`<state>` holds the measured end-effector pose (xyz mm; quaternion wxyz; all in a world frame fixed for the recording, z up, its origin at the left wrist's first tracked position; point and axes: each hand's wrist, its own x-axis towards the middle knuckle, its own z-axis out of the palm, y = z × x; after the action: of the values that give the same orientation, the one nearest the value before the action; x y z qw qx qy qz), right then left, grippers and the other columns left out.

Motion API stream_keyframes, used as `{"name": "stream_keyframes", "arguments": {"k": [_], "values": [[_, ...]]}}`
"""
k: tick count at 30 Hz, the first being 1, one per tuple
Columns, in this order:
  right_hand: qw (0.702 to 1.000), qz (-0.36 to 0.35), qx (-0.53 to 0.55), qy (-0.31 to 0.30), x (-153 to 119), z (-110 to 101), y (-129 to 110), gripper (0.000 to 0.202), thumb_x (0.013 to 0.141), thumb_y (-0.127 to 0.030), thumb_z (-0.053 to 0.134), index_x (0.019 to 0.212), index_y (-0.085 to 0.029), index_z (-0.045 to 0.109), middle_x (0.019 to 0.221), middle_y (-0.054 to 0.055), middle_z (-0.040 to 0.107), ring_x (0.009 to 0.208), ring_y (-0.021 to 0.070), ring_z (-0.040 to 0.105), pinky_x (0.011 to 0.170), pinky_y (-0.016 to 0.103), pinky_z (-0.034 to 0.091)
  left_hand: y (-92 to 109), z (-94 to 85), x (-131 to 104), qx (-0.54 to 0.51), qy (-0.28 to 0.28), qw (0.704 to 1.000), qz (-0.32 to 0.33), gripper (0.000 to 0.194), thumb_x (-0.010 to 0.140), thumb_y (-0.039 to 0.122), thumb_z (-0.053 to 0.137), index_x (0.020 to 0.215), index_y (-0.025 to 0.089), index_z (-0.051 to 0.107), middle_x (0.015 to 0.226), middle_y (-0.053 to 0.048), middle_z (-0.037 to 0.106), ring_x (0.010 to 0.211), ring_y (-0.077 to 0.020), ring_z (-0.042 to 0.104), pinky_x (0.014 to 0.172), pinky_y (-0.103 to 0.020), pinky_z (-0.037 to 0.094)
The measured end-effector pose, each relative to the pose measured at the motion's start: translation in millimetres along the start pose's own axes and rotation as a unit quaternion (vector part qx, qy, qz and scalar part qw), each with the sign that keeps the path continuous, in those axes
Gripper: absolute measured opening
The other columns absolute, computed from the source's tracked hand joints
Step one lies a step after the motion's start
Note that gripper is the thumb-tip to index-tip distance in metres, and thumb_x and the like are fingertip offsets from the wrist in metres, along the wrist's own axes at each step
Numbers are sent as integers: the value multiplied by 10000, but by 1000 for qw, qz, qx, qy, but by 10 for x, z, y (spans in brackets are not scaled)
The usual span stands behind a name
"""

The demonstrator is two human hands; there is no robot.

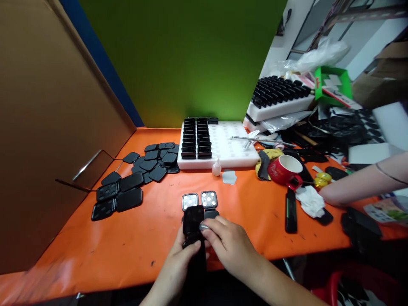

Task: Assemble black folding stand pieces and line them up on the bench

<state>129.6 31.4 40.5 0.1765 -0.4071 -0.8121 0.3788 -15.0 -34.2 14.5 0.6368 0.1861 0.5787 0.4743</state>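
Near the table's front edge, my left hand (185, 259) grips an open black compact case (193, 221), its upper half standing up. My right hand (228, 240) pinches a small grey round piece (204, 227) at the case's right side; whether it touches the case I cannot tell. Just beyond lie two more open compacts, with a left white pan insert (190, 202) and a right white pan insert (209, 199), each with several round spots. My hands partly cover their lower halves. A small dropper bottle (216, 168) stands farther back, beside a pale paper piece (229, 177).
A white foam tray (229, 146) holds rows of black cases and a metal rod (261, 140). Black compacts (153, 163) are piled left, near eyeglasses (89, 168). At right are a red mug (284, 170), crumpled tissue (310, 201), a box cutter (290, 211) and another person's arm (363, 180).
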Motion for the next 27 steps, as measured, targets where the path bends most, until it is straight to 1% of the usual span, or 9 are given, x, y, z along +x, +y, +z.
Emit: {"name": "stream_keyframes", "arguments": {"k": [2, 4, 6, 8, 11, 13, 19, 23, 27], "values": [[998, 17, -55, 8, 44, -5, -4, 202, 892, -312, 384, 905, -221, 564, 843, 21, 599, 755, 159, 566, 631, 243, 373, -101, 7, 23, 124, 5, 989, 75, 566, 728, 207, 523, 1279, 184, 393, 1301, -100, 486, 1200, -275, 428, 1006, -454, 330], [995, 21, -100, 7, 55, -11, -5, 211, 895, -302, 370, 870, -206, 556, 848, 27, 600, 743, 158, 566, 622, 249, 360, -178, 12, 39, 241, -3, 960, 141, 600, 734, 160, 472, 1320, 183, 346, 1381, -84, 386, 1276, -250, 315, 1058, -431, 245], [991, 17, -135, -4, 42, -31, -9, 235, 901, -277, 341, 852, -200, 558, 840, 31, 596, 726, 154, 562, 621, 254, 353, -222, 21, 43, 325, -23, 928, 179, 633, 743, 113, 422, 1354, 203, 284, 1431, -60, 297, 1307, -227, 248, 1072, -423, 212], [990, 2, -141, -24, 23, -64, -19, 235, 897, -294, 352, 862, -199, 563, 842, 32, 592, 731, 153, 559, 634, 255, 354, -241, 34, 40, 367, -40, 908, 198, 646, 768, 88, 373, 1378, 225, 211, 1455, -41, 236, 1320, -202, 211, 1074, -415, 206], [994, -12, -100, -46, 18, -112, -41, 254, 854, -408, 435, 903, -197, 567, 860, 28, 591, 753, 152, 553, 644, 245, 362, -262, 45, 35, 379, -46, 901, 207, 637, 808, 94, 327, 1395, 227, 119, 1470, -46, 186, 1328, -186, 182, 1070, -416, 212], [996, -2, -73, -46, 37, -126, -45, 286, 826, -457, 472, 880, -195, 576, 841, 17, 592, 731, 141, 544, 618, 231, 357, -286, 35, 36, 388, -45, 898, 204, 648, 804, 92, 334, 1398, 209, 104, 1471, -65, 176, 1328, -197, 182, 1066, -423, 217], [998, 9, -22, -50, 106, -120, 19, 318, 776, -505, 532, 783, -202, 629, 760, -11, 592, 690, 121, 525, 573, 213, 325, -354, 6, 38, 405, -40, 891, 202, 701, 755, 61, 344, 1397, 208, 105, 1458, -81, 213, 1321, -213, 212, 1058, -444, 225], [999, 6, -14, -43, 102, -109, 24, 312, 783, -499, 526, 795, -206, 631, 767, -14, 595, 692, 115, 524, 582, 211, 329, -363, 37, 35, 404, -16, 891, 207, 686, 769, 74, 339, 1397, 211, 100, 1456, -77, 216, 1327, -213, 193, 1063, -449, 206], [999, 7, -23, -29, 89, -83, -9, 305, 792, -487, 519, 795, -199, 618, 783, -13, 591, 697, 110, 525, 592, 209, 335, -376, 45, 43, 390, -7, 896, 211, 655, 794, 105, 338, 1397, 211, 106, 1443, -91, 248, 1314, -239, 231, 1047, -461, 249]]}}
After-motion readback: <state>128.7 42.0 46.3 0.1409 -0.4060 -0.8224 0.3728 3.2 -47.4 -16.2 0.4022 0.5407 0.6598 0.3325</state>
